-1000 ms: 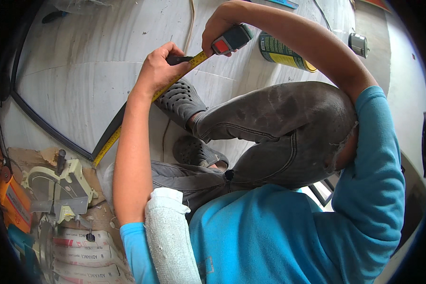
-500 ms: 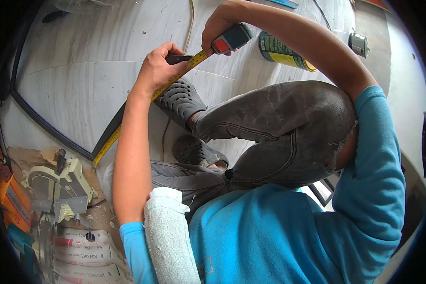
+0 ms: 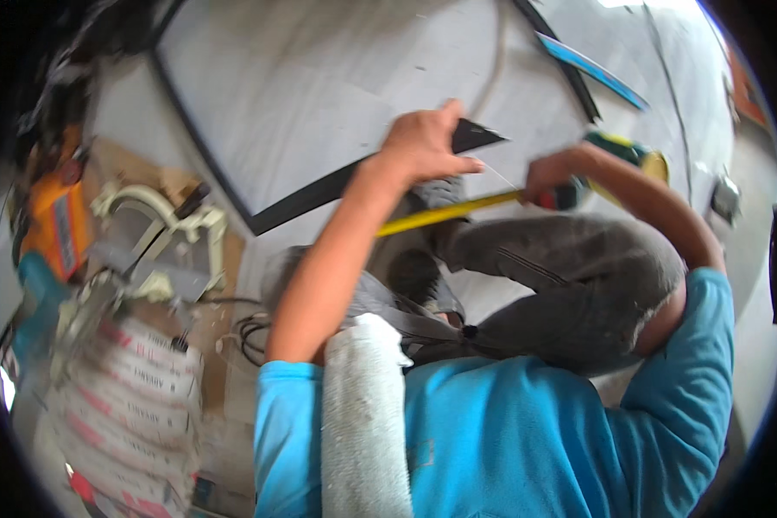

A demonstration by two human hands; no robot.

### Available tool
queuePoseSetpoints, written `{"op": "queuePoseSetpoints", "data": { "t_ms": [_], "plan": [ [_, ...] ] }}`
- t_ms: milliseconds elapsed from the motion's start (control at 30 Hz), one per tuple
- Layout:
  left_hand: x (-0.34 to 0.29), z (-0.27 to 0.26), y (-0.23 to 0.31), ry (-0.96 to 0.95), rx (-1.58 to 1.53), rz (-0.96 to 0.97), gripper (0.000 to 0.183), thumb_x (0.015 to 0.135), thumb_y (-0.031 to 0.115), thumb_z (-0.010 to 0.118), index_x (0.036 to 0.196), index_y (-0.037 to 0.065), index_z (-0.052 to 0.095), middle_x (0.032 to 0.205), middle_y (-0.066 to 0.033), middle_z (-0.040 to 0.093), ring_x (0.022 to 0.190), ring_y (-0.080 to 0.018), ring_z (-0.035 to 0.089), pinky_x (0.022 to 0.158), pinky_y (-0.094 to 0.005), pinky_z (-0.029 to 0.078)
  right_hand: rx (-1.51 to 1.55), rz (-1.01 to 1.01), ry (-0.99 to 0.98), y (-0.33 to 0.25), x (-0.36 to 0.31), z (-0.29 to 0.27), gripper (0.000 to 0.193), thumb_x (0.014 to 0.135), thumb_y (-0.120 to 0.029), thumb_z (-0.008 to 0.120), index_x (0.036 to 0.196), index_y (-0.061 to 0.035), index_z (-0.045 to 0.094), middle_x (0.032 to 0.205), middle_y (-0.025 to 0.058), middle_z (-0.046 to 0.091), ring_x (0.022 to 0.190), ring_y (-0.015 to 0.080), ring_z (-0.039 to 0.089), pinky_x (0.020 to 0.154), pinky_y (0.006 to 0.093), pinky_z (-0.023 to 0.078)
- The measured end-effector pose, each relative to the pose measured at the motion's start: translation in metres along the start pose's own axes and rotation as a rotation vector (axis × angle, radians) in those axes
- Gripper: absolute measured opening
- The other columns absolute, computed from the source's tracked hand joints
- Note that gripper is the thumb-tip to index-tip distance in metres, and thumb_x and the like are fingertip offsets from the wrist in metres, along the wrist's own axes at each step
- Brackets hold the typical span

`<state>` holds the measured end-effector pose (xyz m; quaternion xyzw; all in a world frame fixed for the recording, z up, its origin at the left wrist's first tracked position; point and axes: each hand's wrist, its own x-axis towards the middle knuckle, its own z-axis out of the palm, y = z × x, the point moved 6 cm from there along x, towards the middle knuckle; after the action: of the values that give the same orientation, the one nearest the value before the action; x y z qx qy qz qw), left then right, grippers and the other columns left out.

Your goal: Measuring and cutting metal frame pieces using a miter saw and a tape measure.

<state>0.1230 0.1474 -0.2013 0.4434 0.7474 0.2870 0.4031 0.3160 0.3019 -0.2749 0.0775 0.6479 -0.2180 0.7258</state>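
My left hand [image 3: 423, 147] lies over the angled free end of a black frame strip [image 3: 306, 205], with thumb and forefinger spread apart; the strip's pointed tip shows between them. To its right, my right hand [image 3: 551, 173] is closed round a dark tape measure [image 3: 568, 196], both blurred by motion. The yellow tape blade [image 3: 457, 212] stretches out to the left and passes behind my left forearm, which hides its far end. At a corner, the strip meets another black length [image 3: 200, 142] running away along the floor.
A mitre saw [image 3: 160, 233] stands at the left, beside an orange object [image 3: 59, 224] and printed sacks [image 3: 129, 397]. Past my right hand are a green and yellow can [image 3: 653, 166] and a blue-edged strip [image 3: 591, 69]. A grey clog [image 3: 419, 281] shows below the blade.
The view has shifted. My right hand has drawn the tape measure away from the strip's end, to the right and nearer me. My left hand has spread its fingers and no longer touches the blade.
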Motion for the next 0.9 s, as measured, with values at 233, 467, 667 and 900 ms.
{"op": "queuePoseSetpoints", "data": {
  "t_ms": [233,467,667,900],
  "plan": [
    [-0.138,-0.140,0.087,0.592,-0.119,0.384,0.050,0.058,0.018,0.076,0.099,0.007,0.048,0.076,-0.0094,0.057,0.064,-0.0267,0.059,0.059,-0.0346,0.047,0.566,-0.198,0.465,-0.026,-0.024,-0.001,0.048,0.075,-0.044,0.067,0.101,-0.0038,0.060,0.079,0.0116,0.068,0.079,0.0250,0.065,0.073,0.0372,0.048],
    [-0.297,-0.186,0.082,0.929,-0.579,0.465,0.032,0.067,0.008,0.064,0.083,0.010,0.037,0.069,-0.0039,0.041,0.060,-0.0153,0.038,0.056,-0.0306,0.032,0.220,0.012,1.008,0.003,0.028,-0.044,0.080,0.067,-0.038,0.076,0.129,-0.0047,0.037,0.103,0.0256,0.062,0.099,0.0402,0.060,0.084,0.0448,0.047],
    [-0.385,-0.215,0.133,0.896,-0.709,0.712,0.029,0.057,0.004,0.064,0.074,0.009,0.041,0.052,-0.0034,0.046,0.040,-0.0127,0.034,0.040,-0.0245,0.028,-0.190,-0.495,1.221,-0.120,-0.007,-0.204,0.113,0.065,-0.052,0.078,0.146,-0.0024,0.016,0.144,0.0332,0.021,0.135,0.0459,0.024,0.110,0.0490,0.027],
    [-0.439,-0.257,0.136,0.383,-1.063,0.998,0.019,0.066,-0.007,0.064,0.064,0.000,0.047,0.052,-0.0124,0.052,0.038,-0.0152,0.042,0.033,-0.0264,0.025,0.394,-1.146,1.261,-0.253,-0.141,-0.330,0.104,0.067,-0.032,0.083,0.144,0.0007,0.021,0.140,0.0200,0.038,0.133,0.0292,0.033,0.109,0.0365,0.027]
  ]
}}
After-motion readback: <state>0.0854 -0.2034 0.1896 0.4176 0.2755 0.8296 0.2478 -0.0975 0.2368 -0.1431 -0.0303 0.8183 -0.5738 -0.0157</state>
